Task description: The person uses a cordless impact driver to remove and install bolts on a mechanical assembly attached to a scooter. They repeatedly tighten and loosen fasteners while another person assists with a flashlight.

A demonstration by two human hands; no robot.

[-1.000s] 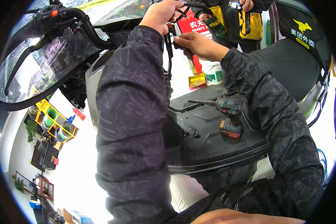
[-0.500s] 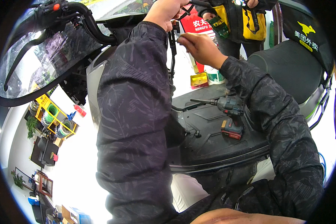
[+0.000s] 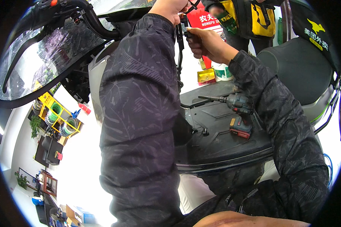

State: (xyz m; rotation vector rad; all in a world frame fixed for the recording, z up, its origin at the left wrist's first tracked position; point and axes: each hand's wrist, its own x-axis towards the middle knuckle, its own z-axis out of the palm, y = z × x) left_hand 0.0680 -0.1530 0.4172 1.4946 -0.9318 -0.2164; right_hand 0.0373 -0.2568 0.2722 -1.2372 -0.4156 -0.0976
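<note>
At the top of the head view my left hand [image 3: 170,10] is closed beside the scooter's front column, its fingertips mostly hidden. A loop of black cable [image 3: 193,6] sticks out next to them. Just right and below, my right hand [image 3: 210,44] pinches at a small dark piece by the upright black cable [image 3: 180,49], its other fingers curled; what lies between thumb and finger is covered. Under my right forearm, a cordless impact driver [image 3: 236,103] with a long socket lies on the black footboard [image 3: 216,151]. Several small dark bolts [image 3: 205,131] rest near it.
The scooter's handlebar and brake lever [image 3: 19,56] fill the upper left, its black seat [image 3: 297,72] the right. Beyond the footboard are a small yellow-red box [image 3: 206,77] and a white-green tub [image 3: 222,72]. Another person [image 3: 250,22] stands opposite, holding a green packet.
My right hand's fingers have curled in, thumb against the piece by the cable. The whole view has shifted slightly, moving the scene a little rightward. The driver still lies on the footboard.
</note>
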